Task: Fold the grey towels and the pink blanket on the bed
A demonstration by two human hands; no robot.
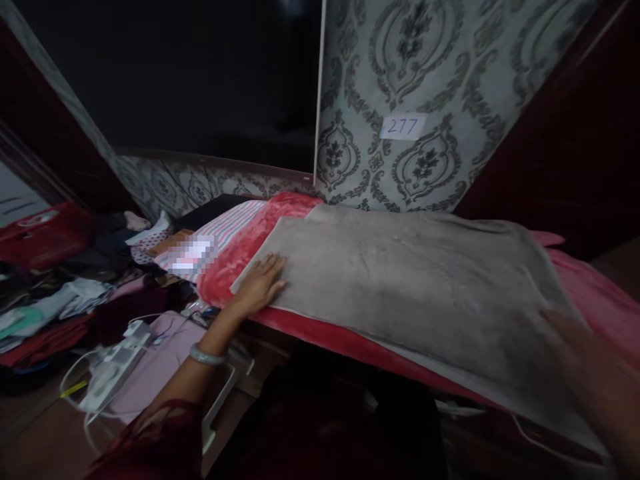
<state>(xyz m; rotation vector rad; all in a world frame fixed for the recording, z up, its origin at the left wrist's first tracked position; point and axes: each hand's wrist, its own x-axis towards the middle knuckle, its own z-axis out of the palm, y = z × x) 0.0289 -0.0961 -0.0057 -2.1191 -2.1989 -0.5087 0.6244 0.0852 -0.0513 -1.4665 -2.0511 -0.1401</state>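
A grey plush cloth (400, 267), folded in layers, lies spread over a red blanket (320, 333) on a long raised surface in front of me. My left hand (261, 283) rests flat on the cloth's left end, fingers stretched out and apart. At the right end, my right hand (575, 353) is smeared by motion and lies on or just over the cloth; its fingers cannot be made out clearly. Small wrinkles run across the cloth's middle. Past my left hand, a striped pink and white fabric (235, 223) adjoins the red blanket.
A large dark television screen (200, 80) stands behind. On the patterned wall is a paper label (403, 126) reading 277. Piled clothes (75, 300) and a red bag (47, 233) lie at left. A white power strip (116, 370) with cables sits below my left arm.
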